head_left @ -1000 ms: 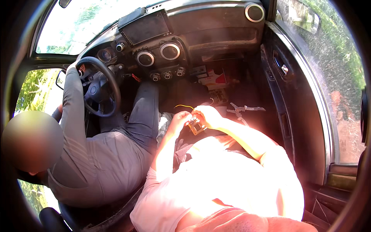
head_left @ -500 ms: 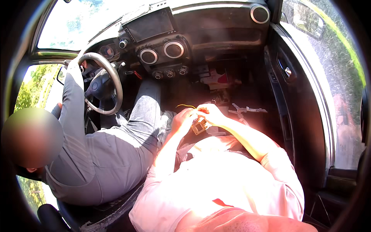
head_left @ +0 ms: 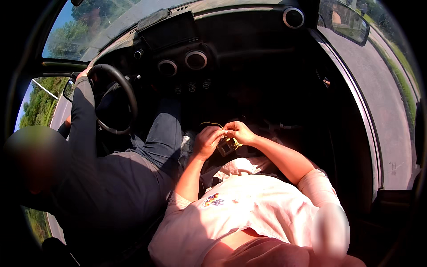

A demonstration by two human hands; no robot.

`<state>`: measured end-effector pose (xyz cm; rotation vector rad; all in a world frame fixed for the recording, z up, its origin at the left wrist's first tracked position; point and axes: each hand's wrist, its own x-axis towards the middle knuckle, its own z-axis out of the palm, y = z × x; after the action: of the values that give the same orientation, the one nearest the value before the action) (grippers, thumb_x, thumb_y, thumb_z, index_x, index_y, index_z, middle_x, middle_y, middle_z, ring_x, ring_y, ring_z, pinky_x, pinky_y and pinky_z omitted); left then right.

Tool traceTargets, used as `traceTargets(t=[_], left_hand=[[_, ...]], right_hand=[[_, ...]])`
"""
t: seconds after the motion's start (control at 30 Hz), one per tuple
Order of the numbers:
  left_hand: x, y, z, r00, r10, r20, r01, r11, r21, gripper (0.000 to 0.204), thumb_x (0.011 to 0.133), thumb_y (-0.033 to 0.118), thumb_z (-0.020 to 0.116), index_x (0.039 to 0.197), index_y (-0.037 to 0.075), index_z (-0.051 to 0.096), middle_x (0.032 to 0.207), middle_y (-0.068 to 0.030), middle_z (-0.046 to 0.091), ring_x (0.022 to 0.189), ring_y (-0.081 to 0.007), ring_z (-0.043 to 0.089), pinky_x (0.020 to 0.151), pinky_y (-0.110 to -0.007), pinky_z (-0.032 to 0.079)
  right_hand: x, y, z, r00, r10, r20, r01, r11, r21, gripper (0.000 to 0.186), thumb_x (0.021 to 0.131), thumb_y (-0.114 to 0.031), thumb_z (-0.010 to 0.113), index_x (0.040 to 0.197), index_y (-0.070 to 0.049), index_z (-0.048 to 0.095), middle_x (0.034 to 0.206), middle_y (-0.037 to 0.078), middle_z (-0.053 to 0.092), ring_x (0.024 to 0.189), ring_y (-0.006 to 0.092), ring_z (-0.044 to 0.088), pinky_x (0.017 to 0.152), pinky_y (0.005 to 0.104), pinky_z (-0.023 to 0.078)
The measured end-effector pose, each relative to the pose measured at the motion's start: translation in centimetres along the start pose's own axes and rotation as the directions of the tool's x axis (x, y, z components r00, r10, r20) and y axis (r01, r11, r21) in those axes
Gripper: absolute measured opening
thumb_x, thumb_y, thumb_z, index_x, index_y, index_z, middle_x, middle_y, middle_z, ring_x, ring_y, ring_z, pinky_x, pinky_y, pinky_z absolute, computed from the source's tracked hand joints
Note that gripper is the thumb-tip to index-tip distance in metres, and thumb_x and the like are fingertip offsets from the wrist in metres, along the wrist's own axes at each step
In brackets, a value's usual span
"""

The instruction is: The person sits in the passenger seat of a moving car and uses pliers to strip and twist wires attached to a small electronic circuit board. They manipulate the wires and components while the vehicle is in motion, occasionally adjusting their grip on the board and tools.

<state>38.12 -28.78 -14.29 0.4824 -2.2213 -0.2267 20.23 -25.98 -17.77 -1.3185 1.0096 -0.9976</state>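
Part, small, dark and boxy with yellowish bits, sits between both hands over the person's lap, in front of the white shirt. Its shape is hard to read: fingers cover much of it and shadow takes the rest. The left hand is curled around its left side, fingertips pinched at the top. The right hand closes on it from above and the right, thumb and forefinger meeting the left fingertips. A thin wire arcs up just above the left hand; its ends cannot be traced.

The footwell beyond the hands is almost black, and nothing in it can be made out. On the left, another person in grey clothes fills the driver's seat, one hand on top of the steering wheel, the other mostly hidden behind the arm. Round vents and a dark screen show on the dashboard. The side mirror is cut by the picture's rim.
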Motion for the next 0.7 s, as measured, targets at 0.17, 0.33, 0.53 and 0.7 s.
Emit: traceTargets(t=[0.17, 0.33, 0.53, 0.7], left_hand=[[0.6, 0.6, 0.0, 0.999, 0.028, -0.021, -0.028, 1.000, 0.004, 0.022, 0.068, -0.002, 0.070, 0.087, 0.007, 0.064, 0.083, -0.0065, 0.062, 0.077, -0.0248, 0.061, 0.066, -0.033, 0.049], [-0.6, 0.9, 0.3, 0.996, -0.090, -0.002, 0.090, 0.996, -0.012, 0.014, 0.071, -0.001, 0.068, 0.082, 0.004, 0.061, 0.079, -0.0094, 0.061, 0.074, -0.0268, 0.059, 0.065, -0.034, 0.048], [-1.0, 1.1, 0.1, 0.840, -0.496, 0.219, 0.541, 0.800, -0.261, 0.010, 0.080, 0.010, 0.062, 0.083, 0.001, 0.059, 0.082, -0.0123, 0.061, 0.074, -0.0284, 0.060, 0.064, -0.034, 0.046], [-2.0, -0.6, -0.2, 0.607, -0.608, 0.512, 0.792, 0.519, -0.322, 0.008, 0.082, 0.009, 0.059, 0.081, 0.002, 0.059, 0.066, -0.0008, 0.055, 0.064, -0.0091, 0.052, 0.058, -0.026, 0.041]], right_hand=[[0.5, 1.0, -0.2, 1.000, -0.026, 0.014, 0.022, 0.969, 0.246, 0.011, 0.083, -0.006, 0.052, 0.080, 0.001, 0.059, 0.068, 0.001, 0.057, 0.063, 0.0089, 0.051, 0.060, 0.0243, 0.042], [0.1, 1.3, 0.2, 0.999, -0.036, 0.007, 0.036, 0.999, -0.027, 0.013, 0.082, -0.009, 0.052, 0.082, 0.001, 0.060, 0.068, 0.004, 0.059, 0.065, 0.0116, 0.055, 0.062, 0.0268, 0.044], [-1.8, -2.1, 0.9, 0.982, -0.188, -0.033, 0.134, 0.801, -0.584, 0.014, 0.081, -0.008, 0.058, 0.091, 0.000, 0.061, 0.081, 0.015, 0.063, 0.074, 0.0289, 0.061, 0.065, 0.0367, 0.047], [-2.2, -2.6, 1.3, 0.920, -0.379, 0.096, 0.326, 0.607, -0.725, 0.016, 0.078, -0.011, 0.060, 0.089, -0.001, 0.064, 0.085, 0.014, 0.064, 0.080, 0.0322, 0.062, 0.069, 0.0390, 0.050]])
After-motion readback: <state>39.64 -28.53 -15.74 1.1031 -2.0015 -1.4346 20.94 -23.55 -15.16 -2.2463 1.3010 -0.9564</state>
